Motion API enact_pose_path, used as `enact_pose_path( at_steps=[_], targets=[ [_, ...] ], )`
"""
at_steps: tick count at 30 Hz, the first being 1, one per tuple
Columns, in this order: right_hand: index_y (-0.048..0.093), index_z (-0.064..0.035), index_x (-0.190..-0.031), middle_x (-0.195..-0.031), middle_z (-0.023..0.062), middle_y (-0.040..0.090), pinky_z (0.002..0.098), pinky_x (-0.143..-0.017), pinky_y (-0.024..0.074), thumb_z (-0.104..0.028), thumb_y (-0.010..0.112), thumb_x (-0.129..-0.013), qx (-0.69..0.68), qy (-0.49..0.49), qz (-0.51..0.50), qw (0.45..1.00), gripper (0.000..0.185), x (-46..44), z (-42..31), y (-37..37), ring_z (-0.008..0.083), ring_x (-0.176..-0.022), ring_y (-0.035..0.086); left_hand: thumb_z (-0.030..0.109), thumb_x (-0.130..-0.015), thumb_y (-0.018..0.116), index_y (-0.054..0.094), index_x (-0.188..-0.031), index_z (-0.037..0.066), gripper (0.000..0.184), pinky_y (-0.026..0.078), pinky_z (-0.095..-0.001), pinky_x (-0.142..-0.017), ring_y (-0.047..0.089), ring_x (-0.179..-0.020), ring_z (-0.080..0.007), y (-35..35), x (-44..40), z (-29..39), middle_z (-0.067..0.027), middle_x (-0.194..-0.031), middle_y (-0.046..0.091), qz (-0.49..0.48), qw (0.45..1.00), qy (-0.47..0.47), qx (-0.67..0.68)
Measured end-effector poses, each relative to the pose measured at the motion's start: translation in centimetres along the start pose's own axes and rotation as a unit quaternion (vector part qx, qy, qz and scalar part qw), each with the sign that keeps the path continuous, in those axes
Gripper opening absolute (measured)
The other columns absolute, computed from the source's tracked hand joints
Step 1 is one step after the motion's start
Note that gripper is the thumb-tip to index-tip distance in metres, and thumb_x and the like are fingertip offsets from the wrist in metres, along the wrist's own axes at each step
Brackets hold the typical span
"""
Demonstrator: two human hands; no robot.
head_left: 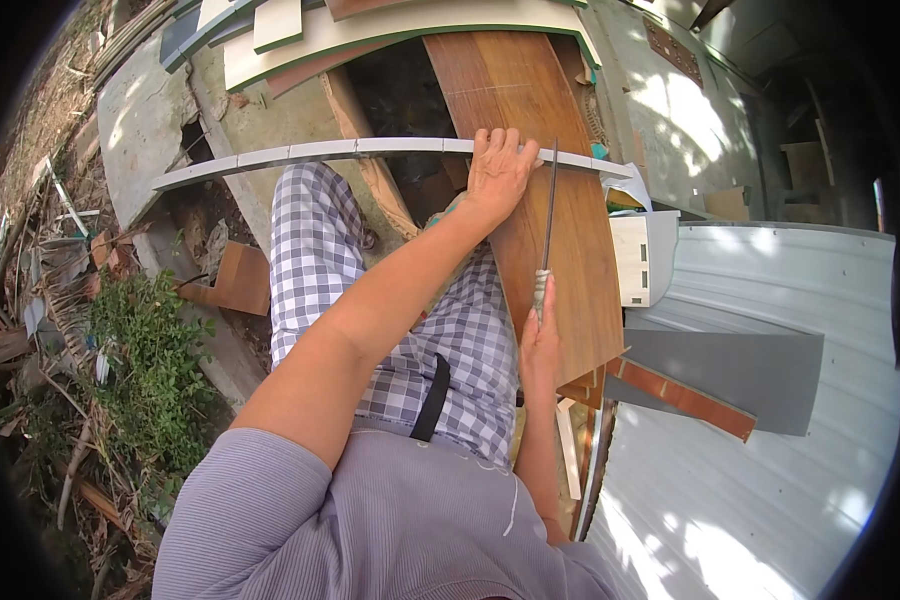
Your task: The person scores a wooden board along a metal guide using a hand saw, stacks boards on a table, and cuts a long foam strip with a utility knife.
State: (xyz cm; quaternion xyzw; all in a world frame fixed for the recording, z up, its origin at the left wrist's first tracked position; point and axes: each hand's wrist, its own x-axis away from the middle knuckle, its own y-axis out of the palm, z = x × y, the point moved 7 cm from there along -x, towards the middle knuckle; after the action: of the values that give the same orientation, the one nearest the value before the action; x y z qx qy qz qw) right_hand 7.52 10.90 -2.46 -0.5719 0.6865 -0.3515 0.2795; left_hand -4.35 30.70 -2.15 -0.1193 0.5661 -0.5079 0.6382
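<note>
A long, narrow white strip [400, 146] with cross lines at intervals lies across the brown wooden board [570, 250], its left part reaching out past my knee. My left hand [500, 175] is closed over the strip on the board, fingers wrapped over its far edge. In my right hand [541, 335] is a long, thin saw-like blade [551, 210] with a wrapped handle, pointing away from me. The blade is seen edge-on, so its teeth cannot be made out. It crosses the strip just right of my left hand; whether it touches is hard to tell.
Cut boards [400, 45] are stacked at the far side. To the right, a grey panel [770, 380] and a reddish-brown strip [685, 400] lie on a corrugated metal sheet [750, 500]. Green plants [155, 390] and debris cover the ground at left. A brown block [242, 278] lies near my leg.
</note>
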Motion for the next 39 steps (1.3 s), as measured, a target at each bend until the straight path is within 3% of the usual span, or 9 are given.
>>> enact_pose_path(
  at_steps=[3,9,12,14,20,24,29,35,39],
  targets=[
    [0.027,-0.0272,-0.150,-0.100,0.0271,0.064,0.0509,-0.071,0.0459,-0.018,0.043,-0.099,-0.002,0.079,-0.050,0.996,0.054,-4.9,-0.8,0.7,0.0447,-0.082,0.062,0.027,-0.086,0.064,0.057,-0.089,0.011,0.017,0.035,-0.0425,-0.085,0.052,-0.089,-0.0264,0.1,0.0,-0.1,-0.0089,-0.087,0.052,-0.019,1.000,-0.015,0.005],
    [0.025,-0.0268,-0.151,-0.093,0.0282,0.063,0.0514,-0.069,0.0446,-0.018,0.040,-0.099,-0.013,-0.004,-0.019,1.000,0.054,-13.8,-3.5,1.4,0.0444,-0.079,0.062,0.026,-0.086,0.064,0.057,-0.089,0.011,0.016,0.035,-0.0428,-0.084,0.051,-0.088,-0.0263,-0.1,-0.2,-0.2,-0.0087,-0.087,0.052,-0.008,1.000,-0.015,-0.004],
    [0.025,-0.0269,-0.151,-0.096,0.0280,0.063,0.0508,-0.069,0.0449,-0.018,0.040,-0.099,-0.025,-0.028,-0.004,0.999,0.054,-10.5,-2.8,1.1,0.0438,-0.078,0.062,0.026,-0.086,0.064,0.057,-0.088,0.011,0.017,0.035,-0.0426,-0.084,0.051,-0.087,-0.0263,0.0,-0.2,-0.2,-0.0084,-0.087,0.052,-0.019,1.000,-0.021,0.008],
    [0.025,-0.0276,-0.151,-0.102,0.0259,0.064,0.0501,-0.069,0.0457,-0.019,0.040,-0.099,0.008,0.081,-0.070,0.994,0.054,-6.2,-1.4,0.8,0.0431,-0.079,0.063,0.026,-0.085,0.064,0.057,-0.088,0.011,0.017,0.035,-0.0424,-0.084,0.051,-0.087,-0.0263,0.1,-0.1,-0.1,-0.0085,-0.087,0.052,-0.022,1.000,-0.018,0.005],
    [0.025,-0.0289,-0.151,-0.106,0.0246,0.064,0.0496,-0.070,0.0461,-0.017,0.042,-0.099,0.013,-0.010,0.021,1.000,0.056,0.7,0.4,-0.1,0.0427,-0.080,0.064,0.026,-0.085,0.064,0.057,-0.088,0.011,0.017,0.035,-0.0423,-0.084,0.051,-0.087,-0.0266,0.1,-0.1,-0.1,-0.0087,-0.087,0.052,-0.021,1.000,-0.014,0.013],
    [0.025,-0.0289,-0.150,-0.098,0.0280,0.064,0.0503,-0.069,0.0462,-0.017,0.043,-0.098,0.000,0.098,-0.071,0.993,0.057,-5.9,-2.1,0.4,0.0448,-0.080,0.062,0.026,-0.085,0.064,0.057,-0.088,0.010,0.017,0.035,-0.0427,-0.084,0.051,-0.087,-0.0269,0.0,0.1,0.0,-0.0090,-0.087,0.052,-0.017,1.000,-0.010,0.011],
    [0.024,-0.0299,-0.150,-0.094,0.0292,0.063,0.0516,-0.068,0.0448,-0.019,0.042,-0.099,-0.018,0.009,-0.012,1.000,0.056,-13.7,-3.5,1.8,0.0469,-0.078,0.061,0.026,-0.086,0.064,0.057,-0.088,0.010,0.017,0.035,-0.0436,-0.085,0.052,-0.087,-0.0274,-0.1,-0.4,-0.3,-0.0094,-0.087,0.052,-0.013,1.000,-0.025,-0.003],
    [0.024,-0.0307,-0.151,-0.094,0.0276,0.064,0.0509,-0.067,0.0449,-0.018,0.042,-0.098,0.018,0.104,-0.072,0.992,0.057,-2.5,-0.1,0.7,0.0452,-0.076,0.062,0.026,-0.086,0.063,0.057,-0.089,0.010,0.017,0.034,-0.0441,-0.086,0.052,-0.087,-0.0277,0.1,-0.1,-0.3,-0.0096,-0.087,0.053,-0.024,0.999,-0.020,0.017],
    [0.025,-0.0307,-0.150,-0.095,0.0272,0.064,0.0496,-0.066,0.0452,-0.016,0.044,-0.098,-0.002,0.015,-0.007,1.000,0.058,0.6,0.4,0.1,0.0441,-0.076,0.062,0.025,-0.086,0.064,0.057,-0.089,0.010,0.017,0.034,-0.0439,-0.086,0.052,-0.087,-0.0275,0.0,0.0,-0.3,-0.0094,-0.087,0.053,-0.024,0.999,-0.013,0.018]
  ],
)
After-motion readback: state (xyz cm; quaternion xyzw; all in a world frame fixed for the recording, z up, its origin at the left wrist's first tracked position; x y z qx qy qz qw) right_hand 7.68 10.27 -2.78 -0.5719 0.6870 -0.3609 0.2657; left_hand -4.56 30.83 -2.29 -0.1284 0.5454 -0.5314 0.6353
